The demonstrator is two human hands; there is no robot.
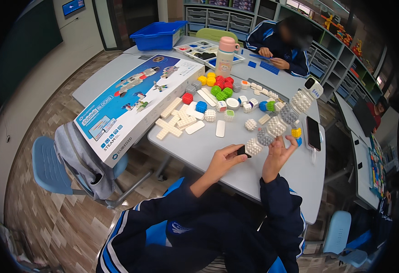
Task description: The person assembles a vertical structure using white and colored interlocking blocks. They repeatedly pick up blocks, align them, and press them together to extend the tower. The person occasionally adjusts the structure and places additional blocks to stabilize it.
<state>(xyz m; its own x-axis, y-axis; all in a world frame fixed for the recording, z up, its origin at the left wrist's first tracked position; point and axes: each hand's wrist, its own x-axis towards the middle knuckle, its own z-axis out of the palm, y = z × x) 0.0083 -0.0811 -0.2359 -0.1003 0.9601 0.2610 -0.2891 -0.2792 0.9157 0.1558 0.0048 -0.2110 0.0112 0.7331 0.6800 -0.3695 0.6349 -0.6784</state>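
A chain of blocks (pixel 279 123) is lying on the grey table (pixel 217 154), running diagonally from the near edge up to a white block with a small screen (pixel 313 87). Its near end, a white studded cube (pixel 253 146), is sitting just in front of the person. The left hand (pixel 224 160) is pinching a small black piece (pixel 243 151) between thumb and fingertips and pressing it against that cube. The right hand (pixel 277 154) is resting beside the chain with its fingers spread loosely and raised, touching the grey and white blocks in the middle; it is not gripping anything that can be seen.

A dark phone (pixel 313 133) is lying just to the right of the chain. Further out, loose blocks are scattered over the table: a white cross-shaped piece (pixel 168 127), flat white bars, red (pixel 224 83), yellow (pixel 208 79), green (pixel 222 92) and blue cubes. A pink-capped bottle (pixel 225 56) is standing behind them, with a sorting tray (pixel 199 48) beyond it. A large flat box (pixel 133 104) is overhanging the left edge of the table, above a chair with a grey bag (pixel 83 161). A blue bin (pixel 158 35) is sitting at the far end. Another person in a dark jacket (pixel 279 45) is working across the table.
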